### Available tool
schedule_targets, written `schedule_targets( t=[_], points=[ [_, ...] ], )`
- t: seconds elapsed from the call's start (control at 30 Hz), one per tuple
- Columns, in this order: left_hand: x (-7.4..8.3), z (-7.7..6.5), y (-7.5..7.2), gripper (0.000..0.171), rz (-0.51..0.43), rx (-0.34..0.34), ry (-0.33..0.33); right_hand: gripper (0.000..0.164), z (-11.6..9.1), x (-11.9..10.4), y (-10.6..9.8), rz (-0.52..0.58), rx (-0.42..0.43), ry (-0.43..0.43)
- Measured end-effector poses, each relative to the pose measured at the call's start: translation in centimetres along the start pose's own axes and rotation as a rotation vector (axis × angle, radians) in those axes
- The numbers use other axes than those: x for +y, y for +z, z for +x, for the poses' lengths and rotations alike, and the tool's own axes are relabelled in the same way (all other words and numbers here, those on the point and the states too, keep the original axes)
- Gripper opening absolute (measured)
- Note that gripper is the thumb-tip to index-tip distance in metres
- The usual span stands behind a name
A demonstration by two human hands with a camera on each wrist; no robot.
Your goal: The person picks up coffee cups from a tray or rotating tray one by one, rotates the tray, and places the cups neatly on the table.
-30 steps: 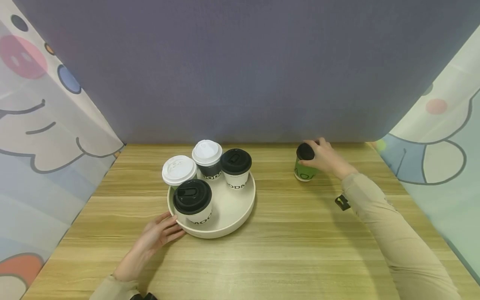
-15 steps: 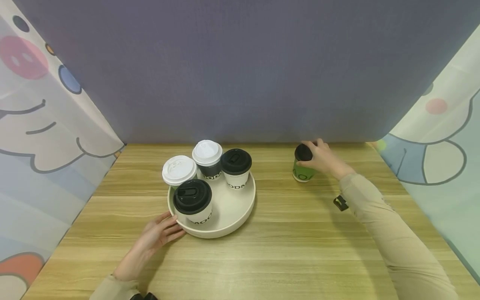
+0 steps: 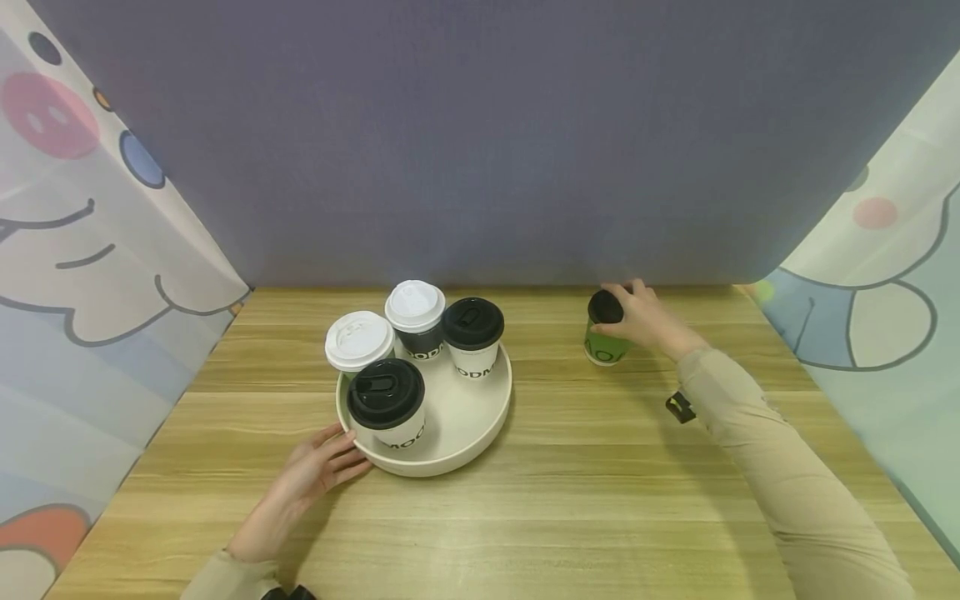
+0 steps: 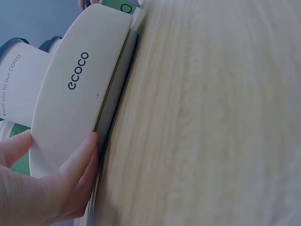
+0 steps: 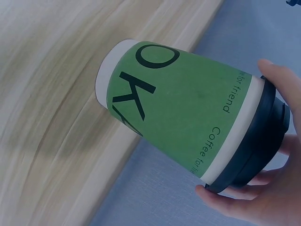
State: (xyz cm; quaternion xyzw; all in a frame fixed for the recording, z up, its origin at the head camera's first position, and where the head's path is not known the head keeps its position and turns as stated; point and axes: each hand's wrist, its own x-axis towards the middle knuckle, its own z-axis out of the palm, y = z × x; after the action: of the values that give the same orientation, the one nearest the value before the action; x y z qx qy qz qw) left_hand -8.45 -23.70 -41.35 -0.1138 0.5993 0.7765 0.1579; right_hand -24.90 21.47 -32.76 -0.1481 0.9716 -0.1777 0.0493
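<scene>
At the back right of the head view, my right hand [image 3: 651,321] grips a green paper coffee cup [image 5: 178,103] by its black lid [image 5: 256,141]. The cup is upright; its white base is at or just above the wood, I cannot tell which. My left hand [image 3: 318,462] holds the near left side of a round cream tray [image 4: 80,89], thumb at the rim and fingers low on its wall. In the tray stand two black-lidded cups, the nearer white cup [image 3: 401,432] and the farther white cup [image 3: 474,362], plus two white-lidded cups, one dark [image 3: 422,342], one mostly hidden [image 3: 358,342].
The wooden table [image 3: 540,517] runs back to a grey upright panel [image 3: 495,150]. Curtains with cartoon prints, a left curtain [image 3: 97,275] and a right curtain [image 3: 885,275], flank it. Bare wood lies between the tray and the green cup.
My right hand and the green cup have shifted slightly left and a touch nearer. My left hand, the tray and its cups have stayed in place.
</scene>
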Motion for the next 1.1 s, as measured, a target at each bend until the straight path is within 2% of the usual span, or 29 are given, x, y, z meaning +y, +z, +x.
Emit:
schedule_targets(
  t=[0.5, 0.67, 0.73, 0.87, 1.1],
  points=[
    [0.0, -0.2, 0.3, 0.07, 0.004, 0.005, -0.009, 0.082, 0.0, 0.2, 0.2, -0.007, -0.008, 0.005],
    [0.0, -0.1, 0.3, 0.069, -0.001, 0.01, -0.012, 0.088, -0.2, 0.0, 0.2, -0.059, 0.001, -0.01],
    [0.0, -0.1, 0.3, 0.069, -0.002, 0.01, -0.013, 0.089, -0.3, -0.2, 0.2, -0.113, 0.022, -0.036],
    [0.0, 0.0, 0.3, 0.069, 0.0, 0.01, -0.016, 0.079, -0.7, -1.2, 0.2, -0.219, 0.092, -0.105],
    [0.3, 0.1, 0.2, 0.067, 0.029, 0.013, -0.033, 0.064, -1.7, -4.1, 0.8, -0.28, 0.212, -0.304]
  ],
)
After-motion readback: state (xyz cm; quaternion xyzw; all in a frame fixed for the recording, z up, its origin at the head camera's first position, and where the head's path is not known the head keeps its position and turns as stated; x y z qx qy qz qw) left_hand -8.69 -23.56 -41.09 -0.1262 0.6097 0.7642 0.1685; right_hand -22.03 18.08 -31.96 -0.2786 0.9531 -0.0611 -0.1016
